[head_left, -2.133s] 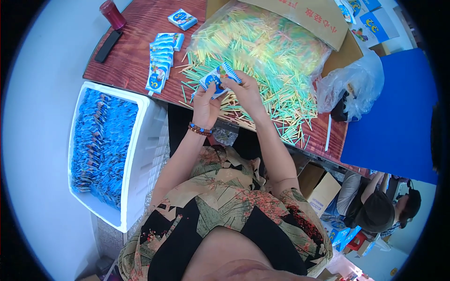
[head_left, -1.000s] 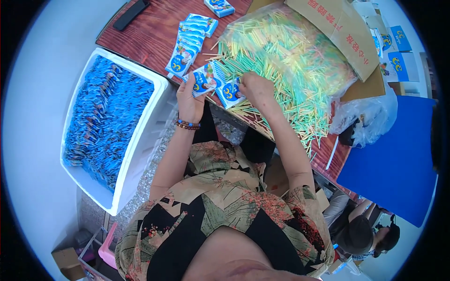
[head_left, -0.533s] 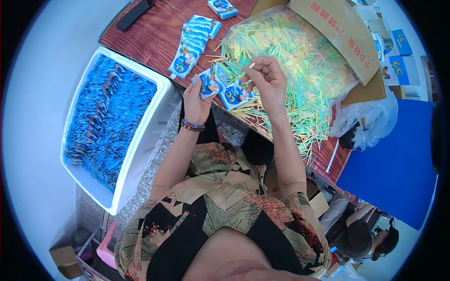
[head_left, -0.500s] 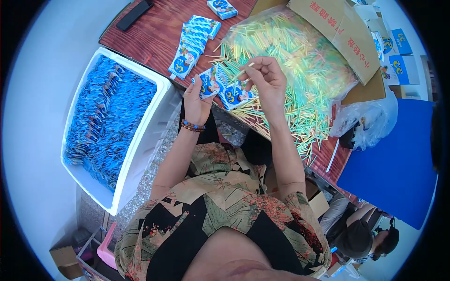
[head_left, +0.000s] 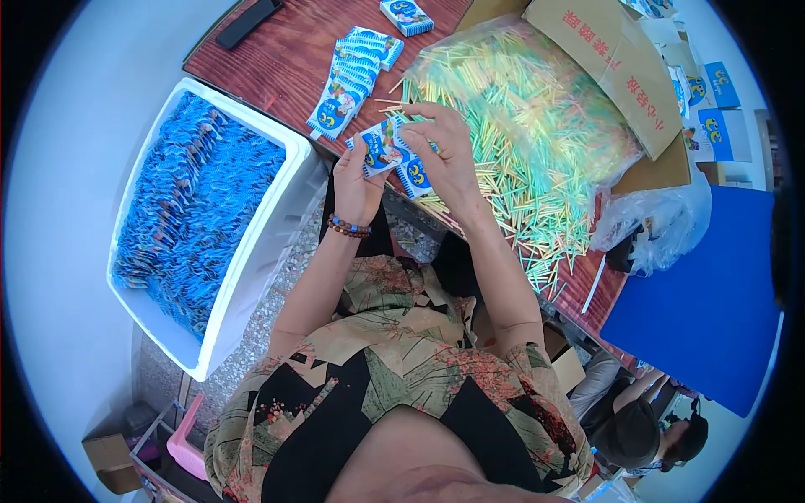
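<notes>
Between the thumb and fingers of my left hand (head_left: 359, 189) is a small blue-and-white packet (head_left: 381, 151), tilted above the table's near edge. My right hand (head_left: 449, 155) is at the packet's upper right side, its fingers bent; no stick shows at its fingertips, and what they hold, if anything, is hidden. Just under the held packet lies a second packet (head_left: 417, 178) of the same kind, partly covered by my right hand. A large heap of thin pastel sticks (head_left: 520, 151), yellow, green and pink, spreads to the right of my hands.
A row of overlapping packets (head_left: 342, 92) lies beyond my left hand, with a small box (head_left: 407, 15) behind it. A black phone-like object (head_left: 249, 23) is at the far left. Left stands a white foam bin (head_left: 289, 180) of packets; right, a cardboard box (head_left: 616, 71).
My right hand has moved left to the held packet's side. The thin stick seen earlier between its fingers no longer shows there. My left hand keeps hold of the packet.
</notes>
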Demonstrator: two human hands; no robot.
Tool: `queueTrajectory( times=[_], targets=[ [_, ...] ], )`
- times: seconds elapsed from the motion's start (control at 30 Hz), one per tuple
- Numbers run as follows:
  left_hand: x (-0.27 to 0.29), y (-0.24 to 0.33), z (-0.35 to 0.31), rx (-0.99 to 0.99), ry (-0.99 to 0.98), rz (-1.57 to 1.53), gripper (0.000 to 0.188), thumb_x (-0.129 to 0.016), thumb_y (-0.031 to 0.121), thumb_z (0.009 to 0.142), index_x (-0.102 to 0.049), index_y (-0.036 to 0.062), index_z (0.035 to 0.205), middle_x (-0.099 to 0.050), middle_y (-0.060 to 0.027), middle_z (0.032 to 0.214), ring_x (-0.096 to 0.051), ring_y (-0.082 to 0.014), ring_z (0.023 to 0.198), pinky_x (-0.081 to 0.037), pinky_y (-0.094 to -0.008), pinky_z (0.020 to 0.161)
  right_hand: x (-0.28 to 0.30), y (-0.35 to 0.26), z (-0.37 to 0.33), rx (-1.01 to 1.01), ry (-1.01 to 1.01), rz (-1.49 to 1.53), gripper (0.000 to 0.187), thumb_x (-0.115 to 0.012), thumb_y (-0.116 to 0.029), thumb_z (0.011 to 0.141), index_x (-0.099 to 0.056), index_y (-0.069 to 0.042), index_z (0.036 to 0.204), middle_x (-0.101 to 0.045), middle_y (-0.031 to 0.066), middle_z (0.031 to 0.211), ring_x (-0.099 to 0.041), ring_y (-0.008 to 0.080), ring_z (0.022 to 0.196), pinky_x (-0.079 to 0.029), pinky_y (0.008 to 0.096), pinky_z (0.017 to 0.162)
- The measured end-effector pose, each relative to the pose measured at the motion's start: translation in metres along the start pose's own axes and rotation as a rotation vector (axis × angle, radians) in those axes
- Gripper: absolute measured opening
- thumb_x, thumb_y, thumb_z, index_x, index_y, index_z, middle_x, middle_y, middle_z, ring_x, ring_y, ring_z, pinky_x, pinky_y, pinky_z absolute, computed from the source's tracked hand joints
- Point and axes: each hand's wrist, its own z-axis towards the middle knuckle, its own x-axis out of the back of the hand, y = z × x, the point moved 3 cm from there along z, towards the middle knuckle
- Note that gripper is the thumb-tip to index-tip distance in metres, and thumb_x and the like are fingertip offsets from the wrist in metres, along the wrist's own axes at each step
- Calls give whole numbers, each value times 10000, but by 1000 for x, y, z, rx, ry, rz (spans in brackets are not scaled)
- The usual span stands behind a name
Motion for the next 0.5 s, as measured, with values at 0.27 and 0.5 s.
queueTrajectory(
  times=[0.27,0.5],
  targets=[
    [8,9,1,-125,-4,58,252,-511,182,976,-553,19,1164,-635,-101,1128,-639,-209,1000,-538,-397,870,-24,9,2,-362,-66,256,258,-640,-73,848,-603,-16,1097,-659,83,982,-608,165,912,-470,294,818],
    [16,44,-2,-645,286,525,450,-557,93,944,-385,-23,1343,-469,-148,1337,-469,-209,1241,-383,-338,1043,-76,44,47,-356,-67,266,308,-641,-25,820,-567,-19,1119,-654,47,844,-605,111,776,-476,261,698]
  ],
)
